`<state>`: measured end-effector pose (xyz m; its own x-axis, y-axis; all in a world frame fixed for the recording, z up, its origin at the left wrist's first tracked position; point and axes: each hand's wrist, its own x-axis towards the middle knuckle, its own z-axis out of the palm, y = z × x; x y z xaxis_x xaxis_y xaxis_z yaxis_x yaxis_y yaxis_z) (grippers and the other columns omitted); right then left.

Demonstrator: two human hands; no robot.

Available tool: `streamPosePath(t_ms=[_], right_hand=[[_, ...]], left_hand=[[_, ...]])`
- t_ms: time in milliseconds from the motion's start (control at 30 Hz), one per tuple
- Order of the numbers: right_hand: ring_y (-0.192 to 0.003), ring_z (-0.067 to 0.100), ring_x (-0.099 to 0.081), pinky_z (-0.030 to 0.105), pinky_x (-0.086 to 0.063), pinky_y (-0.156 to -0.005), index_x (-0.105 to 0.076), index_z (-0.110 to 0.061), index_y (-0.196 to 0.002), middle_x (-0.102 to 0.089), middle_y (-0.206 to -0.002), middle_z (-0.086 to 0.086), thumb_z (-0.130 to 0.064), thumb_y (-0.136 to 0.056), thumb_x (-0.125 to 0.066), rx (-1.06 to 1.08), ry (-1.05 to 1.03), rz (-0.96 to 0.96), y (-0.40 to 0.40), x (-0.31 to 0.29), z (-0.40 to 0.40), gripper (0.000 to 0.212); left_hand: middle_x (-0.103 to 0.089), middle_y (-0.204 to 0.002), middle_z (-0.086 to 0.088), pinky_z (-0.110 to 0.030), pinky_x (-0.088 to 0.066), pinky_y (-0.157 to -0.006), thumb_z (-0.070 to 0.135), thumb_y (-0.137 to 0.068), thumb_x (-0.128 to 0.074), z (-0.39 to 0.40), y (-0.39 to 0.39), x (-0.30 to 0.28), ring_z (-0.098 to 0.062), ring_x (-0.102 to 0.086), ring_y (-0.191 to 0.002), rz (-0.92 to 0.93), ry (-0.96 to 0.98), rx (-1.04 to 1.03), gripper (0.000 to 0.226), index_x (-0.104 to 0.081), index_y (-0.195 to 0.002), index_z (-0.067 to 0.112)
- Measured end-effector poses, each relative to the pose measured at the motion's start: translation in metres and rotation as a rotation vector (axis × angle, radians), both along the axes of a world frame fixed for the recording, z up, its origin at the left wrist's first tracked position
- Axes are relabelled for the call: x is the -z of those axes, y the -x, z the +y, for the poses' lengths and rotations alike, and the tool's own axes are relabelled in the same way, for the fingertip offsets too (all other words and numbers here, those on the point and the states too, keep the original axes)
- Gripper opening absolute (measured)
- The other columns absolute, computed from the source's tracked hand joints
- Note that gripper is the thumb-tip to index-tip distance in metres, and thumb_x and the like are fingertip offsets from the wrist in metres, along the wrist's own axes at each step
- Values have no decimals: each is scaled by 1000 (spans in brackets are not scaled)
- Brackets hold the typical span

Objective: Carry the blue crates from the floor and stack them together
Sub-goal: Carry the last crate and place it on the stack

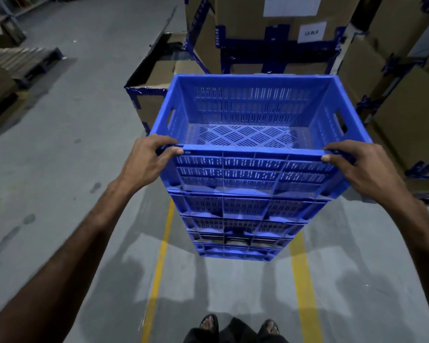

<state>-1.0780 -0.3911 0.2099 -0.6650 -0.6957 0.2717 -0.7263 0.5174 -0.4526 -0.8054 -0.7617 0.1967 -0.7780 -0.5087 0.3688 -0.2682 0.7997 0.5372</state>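
Note:
A stack of several blue slotted plastic crates rises from the grey floor right in front of me. The top blue crate is empty and sits square on the ones below. My left hand grips its near-left rim corner, thumb over the edge. My right hand grips its near-right rim corner the same way. Both arms reach forward from the bottom corners of the view.
Tall cardboard boxes with blue strapping stand just behind and to the right of the stack. An open carton sits behind left. A wooden pallet lies far left. Two yellow floor lines run toward my sandalled feet.

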Motion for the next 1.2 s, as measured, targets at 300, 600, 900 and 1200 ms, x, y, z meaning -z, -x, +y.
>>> streamPosePath(t_ms=[300, 600, 900, 1200], right_hand=[[-88, 24, -65, 40, -50, -73, -73, -16, -117, -75, -112, 5, -33, -96, -68, 2, -2, 15, 1, 0, 1, 27], [-86, 18, -60, 35, -44, -73, -73, -12, -115, -75, -111, 7, -29, -96, -68, -23, 8, 0, 2, 0, 2, 26], [-89, 19, -62, 33, -43, -75, -73, -14, -116, -74, -112, 5, -31, -96, -68, -14, 9, 3, 4, 3, 3, 27], [-97, 22, -67, 36, -48, -78, -73, -14, -117, -74, -114, 3, -32, -97, -67, -22, 2, -9, 5, 3, 4, 28]], left_hand=[[-74, -97, -1, -31, -50, -75, 36, -94, -71, 7, -4, 0, -18, -64, -84, 20, 22, 8, 29, -77, -105, 10], [-69, -93, 6, -37, -51, -76, 36, -94, -71, 8, -6, 0, -19, -64, -85, -1, 23, 4, 27, -77, -105, 13], [-69, -94, 2, -36, -50, -76, 35, -94, -72, 8, -6, 3, -19, -63, -86, -3, 13, -14, 26, -77, -106, 12], [-69, -97, 1, -33, -48, -75, 38, -94, -69, 7, -7, 5, -18, -62, -86, -7, -20, 16, 7, -67, -99, 35]])
